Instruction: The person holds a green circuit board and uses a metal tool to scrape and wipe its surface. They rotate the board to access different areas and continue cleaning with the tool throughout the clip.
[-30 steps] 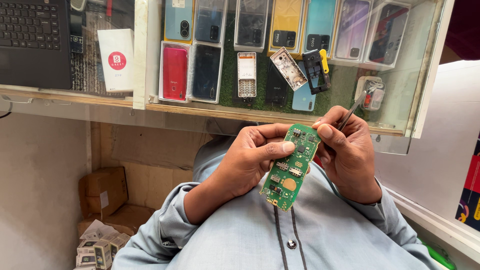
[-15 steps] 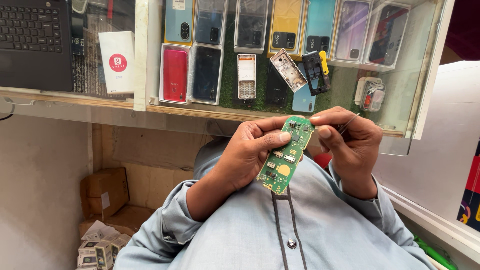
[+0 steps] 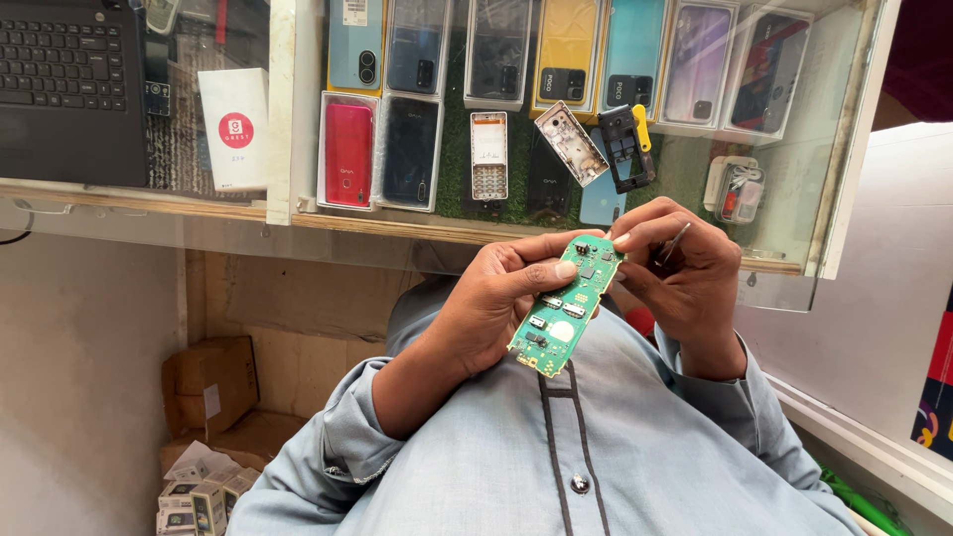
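My left hand [image 3: 484, 310] grips a long green circuit board [image 3: 566, 308] by its left edge, with the thumb pressed on the upper face. The board is tilted and its component side faces me. My right hand [image 3: 687, 286] is closed around a thin metal tool [image 3: 676, 239], whose tip sticks out above the knuckles. The right forefinger touches the board's top end. Both hands are raised in front of a light blue buttoned shirt [image 3: 516, 467], just below the edge of a glass counter [image 3: 397, 228].
Under the counter glass lie several phones and phone shells, among them a red one [image 3: 348, 151] and an open keypad frame [image 3: 488, 155]. A black laptop [image 3: 69, 89] and a white box [image 3: 235, 129] sit at upper left. Cardboard boxes [image 3: 208, 387] are stacked at lower left.
Both hands and the board have risen slightly towards the counter edge. The right forefinger has come onto the board's top end, and the tool has shifted behind the right hand.
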